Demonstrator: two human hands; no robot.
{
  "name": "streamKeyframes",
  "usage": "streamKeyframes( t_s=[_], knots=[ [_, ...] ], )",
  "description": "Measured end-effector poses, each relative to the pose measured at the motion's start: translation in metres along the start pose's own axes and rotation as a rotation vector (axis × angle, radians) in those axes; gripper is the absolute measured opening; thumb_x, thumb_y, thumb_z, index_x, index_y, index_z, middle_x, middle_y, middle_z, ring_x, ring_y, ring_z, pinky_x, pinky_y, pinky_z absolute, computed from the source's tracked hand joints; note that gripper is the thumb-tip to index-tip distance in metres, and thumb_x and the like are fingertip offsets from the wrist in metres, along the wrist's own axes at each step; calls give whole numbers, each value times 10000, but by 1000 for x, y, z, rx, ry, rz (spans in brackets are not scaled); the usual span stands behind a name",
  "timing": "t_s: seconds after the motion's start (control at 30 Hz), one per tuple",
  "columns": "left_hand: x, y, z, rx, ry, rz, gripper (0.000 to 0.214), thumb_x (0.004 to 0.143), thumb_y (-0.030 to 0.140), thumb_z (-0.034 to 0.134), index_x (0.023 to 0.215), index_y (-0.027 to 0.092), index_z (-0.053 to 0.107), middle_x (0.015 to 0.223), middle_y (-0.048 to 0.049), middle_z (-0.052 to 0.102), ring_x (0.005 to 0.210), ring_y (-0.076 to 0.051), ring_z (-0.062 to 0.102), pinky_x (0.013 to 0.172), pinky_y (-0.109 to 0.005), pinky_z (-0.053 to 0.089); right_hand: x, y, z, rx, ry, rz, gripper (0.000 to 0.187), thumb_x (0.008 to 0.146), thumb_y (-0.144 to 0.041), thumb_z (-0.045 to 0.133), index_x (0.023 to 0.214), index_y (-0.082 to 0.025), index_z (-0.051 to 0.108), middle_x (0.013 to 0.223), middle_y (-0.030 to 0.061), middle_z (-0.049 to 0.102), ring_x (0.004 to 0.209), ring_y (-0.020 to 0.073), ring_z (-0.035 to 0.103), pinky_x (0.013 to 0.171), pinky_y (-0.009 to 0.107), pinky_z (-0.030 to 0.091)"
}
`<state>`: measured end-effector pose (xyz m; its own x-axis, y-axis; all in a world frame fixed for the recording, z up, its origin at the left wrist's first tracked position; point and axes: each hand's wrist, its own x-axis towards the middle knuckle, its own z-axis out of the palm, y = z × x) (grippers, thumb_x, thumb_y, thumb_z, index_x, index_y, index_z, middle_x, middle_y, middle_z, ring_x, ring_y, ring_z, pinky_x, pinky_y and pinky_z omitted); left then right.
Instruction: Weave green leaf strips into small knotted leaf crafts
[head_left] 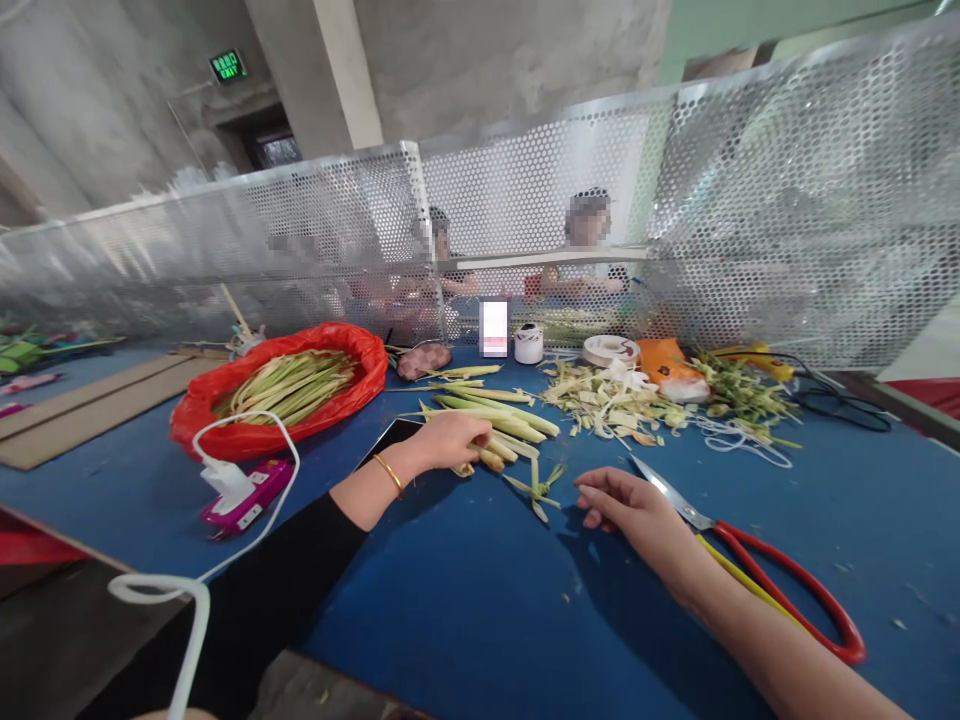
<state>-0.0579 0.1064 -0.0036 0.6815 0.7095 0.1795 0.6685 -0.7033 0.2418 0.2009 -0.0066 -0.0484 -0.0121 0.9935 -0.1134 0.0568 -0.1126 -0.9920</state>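
Observation:
My left hand (456,441), with a gold bangle at the wrist, reaches into a pile of pale green leaf stalks (517,415). Its fingers are bent and closed on a stalk at the near side; the fingertips are partly hidden. Just right of the pile lies a small knotted piece of green leaf (541,488) with loose ends. My right hand (626,508) hovers low over the blue table near that piece, fingers loosely curved, thumb apart, holding nothing. Large scissors (697,520) with red handles lie beside it, partly behind the forearm.
A red plastic bag (202,400) of long stalks stands left, near a purple power strip (244,497) with a white cable. Leaf scraps (600,400), a tape roll (611,350) and a white jar (529,345) lie at the back. A perforated metal screen (517,180) closes off the table's far side.

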Motion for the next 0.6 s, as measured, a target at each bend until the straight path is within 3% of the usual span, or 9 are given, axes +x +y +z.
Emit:
streamKeyframes(
  t_s=[0.23,0.47,0.6],
  knots=[
    [-3,-1,-12,32,111,24,231,717,85,496,774,230,668,798,-17,717,754,-199,643,645,-263,403,0,1,2,-13,2,8,348,619,-488,733,785,-189,671,645,3,672,543,144,600,519,252,398],
    [-8,26,-24,100,245,101,222,788,75,489,824,229,645,883,-22,728,876,-199,642,828,-316,422,-6,-14,1,66,62,-44,455,570,-585,754,778,-188,676,657,23,664,548,156,580,549,286,446],
    [-12,36,-20,146,282,194,182,839,97,494,834,224,624,847,-13,733,840,-187,659,809,-319,408,-6,-14,2,82,62,-85,496,577,-630,745,785,-185,678,664,27,654,548,154,570,557,292,463]
  ],
)
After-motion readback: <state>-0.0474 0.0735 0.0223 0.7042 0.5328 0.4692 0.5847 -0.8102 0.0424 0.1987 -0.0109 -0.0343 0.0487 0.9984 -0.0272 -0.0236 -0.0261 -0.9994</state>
